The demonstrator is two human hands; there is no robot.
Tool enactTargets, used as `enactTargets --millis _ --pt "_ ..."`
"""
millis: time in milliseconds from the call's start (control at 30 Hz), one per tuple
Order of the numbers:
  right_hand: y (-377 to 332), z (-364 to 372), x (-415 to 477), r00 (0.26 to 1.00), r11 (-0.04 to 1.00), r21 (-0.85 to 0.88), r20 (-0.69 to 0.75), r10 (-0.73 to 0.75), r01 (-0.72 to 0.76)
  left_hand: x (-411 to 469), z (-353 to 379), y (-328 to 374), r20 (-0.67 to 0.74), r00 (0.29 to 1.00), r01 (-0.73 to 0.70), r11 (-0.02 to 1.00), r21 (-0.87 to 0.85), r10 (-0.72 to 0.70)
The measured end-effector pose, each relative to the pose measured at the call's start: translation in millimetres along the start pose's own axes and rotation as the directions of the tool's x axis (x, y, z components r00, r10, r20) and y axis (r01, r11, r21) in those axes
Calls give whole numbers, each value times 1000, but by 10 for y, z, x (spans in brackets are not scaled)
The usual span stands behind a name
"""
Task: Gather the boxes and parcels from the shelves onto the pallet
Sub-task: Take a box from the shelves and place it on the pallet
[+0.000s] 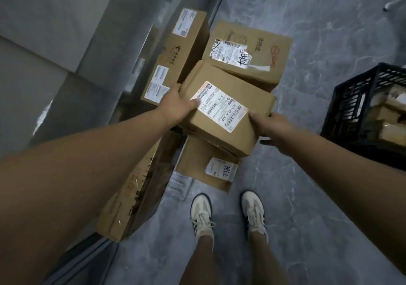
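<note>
Item under handling: one labelled cardboard box [224, 106], carried clear of the grey floor [307, 43] and tilted, its near corner lowest. It hangs directly over a pile of boxes already set down, so in my judgement it is being brought in to join them.

Pile beneath:
- a long box [175, 58] at the far left
- a taped box [248, 51] at the far right, just beyond the carried one
- a flat box [197, 166] under its near corner, marked by hand on a white label
- a second long carton [131, 185] running along the left, partly behind the forearm

The pallet itself cannot be made out; the pile hides whatever it rests on.

Grip, left hand [179, 106]: clasps the box's left edge, thumb laid across the top onto the shipping label, fingers wrapped over the side and out of sight below.

Grip, right hand [272, 126]: clasps the near right corner, thumb on the top edge, fingers curled underneath. Both hands bear the load from opposite sides, which keeps the box steady for lowering.

Also noted: a black crate [362, 113] with packages inside stands well apart to the right, and the person's shoes [202, 212] stand just short of the pile
</note>
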State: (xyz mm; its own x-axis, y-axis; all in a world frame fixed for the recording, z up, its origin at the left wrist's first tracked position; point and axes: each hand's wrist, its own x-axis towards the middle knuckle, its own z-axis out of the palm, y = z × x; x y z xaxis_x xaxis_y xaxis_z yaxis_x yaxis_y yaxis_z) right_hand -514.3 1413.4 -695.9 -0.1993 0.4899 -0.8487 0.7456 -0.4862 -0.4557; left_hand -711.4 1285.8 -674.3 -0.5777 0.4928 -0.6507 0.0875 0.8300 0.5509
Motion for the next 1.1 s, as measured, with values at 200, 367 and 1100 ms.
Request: enactTargets --millis 200,367,1100 --pt "-226 -131 -220 998 982 188 53 -26 16 -447 -35 62 -183 972 92 956 -280 -147" --pt "-867 -431 -1004 969 978 77 139 -204 194 -1327 -518 365 -349 922 27 929 -370 -166" --pt "212 1844 -5821 408 401 -308 892 -194 863 -7233 -354 -1679 -635 139 -282 584 -761 -760"
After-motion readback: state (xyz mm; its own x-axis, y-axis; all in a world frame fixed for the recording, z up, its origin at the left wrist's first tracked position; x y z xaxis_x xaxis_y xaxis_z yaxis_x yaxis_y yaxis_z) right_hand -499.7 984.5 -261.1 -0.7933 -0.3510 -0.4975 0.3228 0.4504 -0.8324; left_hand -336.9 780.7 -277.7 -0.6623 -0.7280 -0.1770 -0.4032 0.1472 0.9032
